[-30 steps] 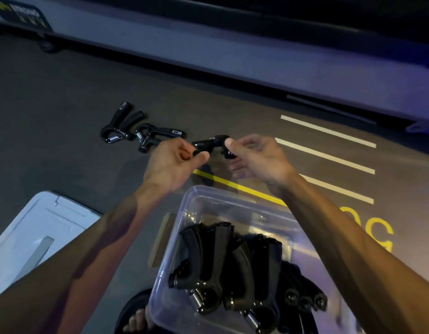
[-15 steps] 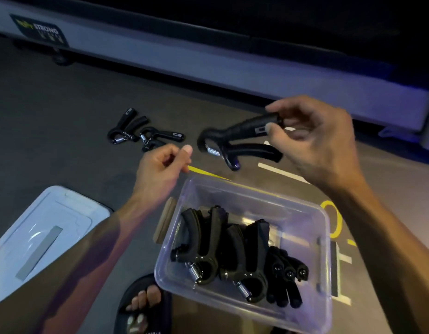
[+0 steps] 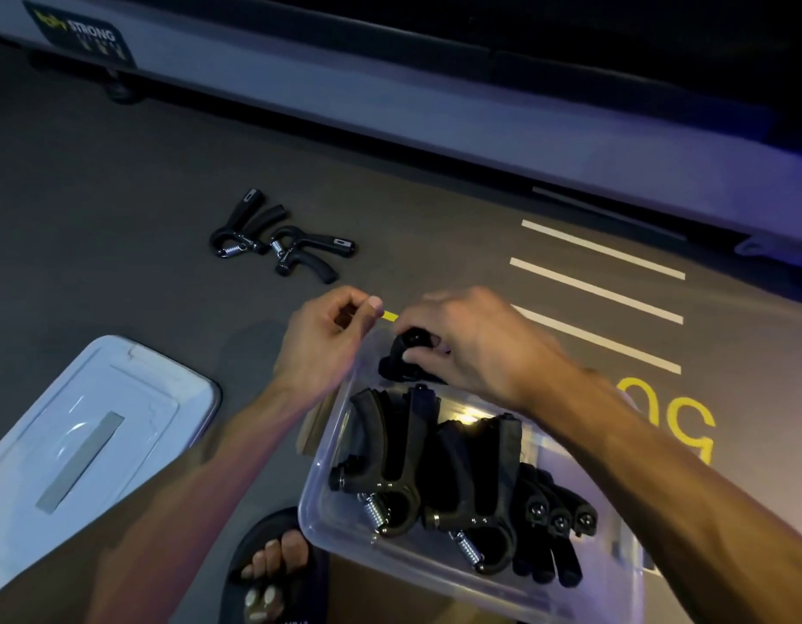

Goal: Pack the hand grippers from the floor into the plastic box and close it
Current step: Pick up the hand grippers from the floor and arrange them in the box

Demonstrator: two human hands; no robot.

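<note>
Dim gym floor (image 3: 120, 209): right hand (image 3: 475, 349) grips a hand gripper (image 3: 405, 353), lowering it into the plastic box's (image 3: 327, 524) far end; left hand (image 3: 329, 340) hovers loosely curled, empty. Next, two grippers (image 3: 277, 240) far left need fetching.

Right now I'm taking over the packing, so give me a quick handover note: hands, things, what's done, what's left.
Right hand grips a gripper at the box's far end, lowering it in.
Left hand is loosely curled above the box's far corner and seems to hold nothing.
Done: several grippers stand packed in the box.
Left: two floor grippers, then fit the lid, lying left of the box.
</note>
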